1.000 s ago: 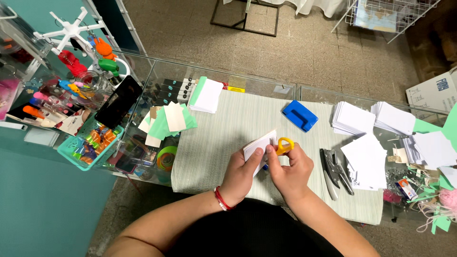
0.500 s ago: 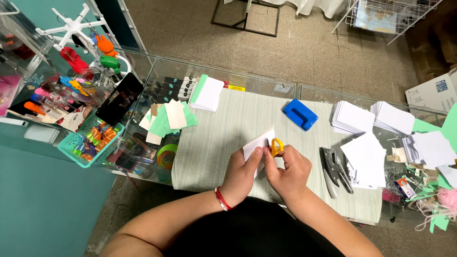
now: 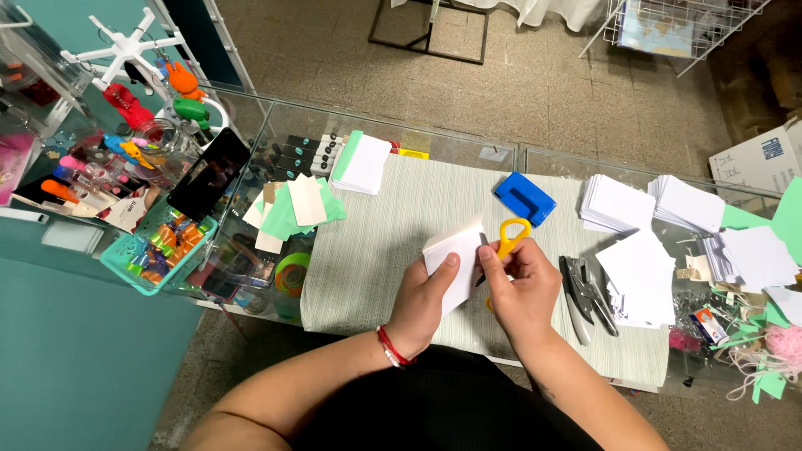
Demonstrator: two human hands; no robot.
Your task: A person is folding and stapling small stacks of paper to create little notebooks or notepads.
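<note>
My left hand grasps one small stack of white cards above the tabletop's near edge; my right hand, fingers clenched on one pair of yellow-handled scissors, sits just right of it, handles pointing toward the far edge.

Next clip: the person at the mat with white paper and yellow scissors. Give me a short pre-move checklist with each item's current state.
1. Left hand grips the stack of white paper squares, thumb on top: ok.
2. Right hand holds the yellow-handled scissors by the paper's right edge: ok.
3. Blades on the paper edge: cannot tell, hidden between hands and paper.
4. Left fingers away from the blades: cannot tell.
5. Work is over the striped pale green mat: ok.
6. Blue hole punch and grey metal punch pliers lie apart from both hands: ok.
</note>
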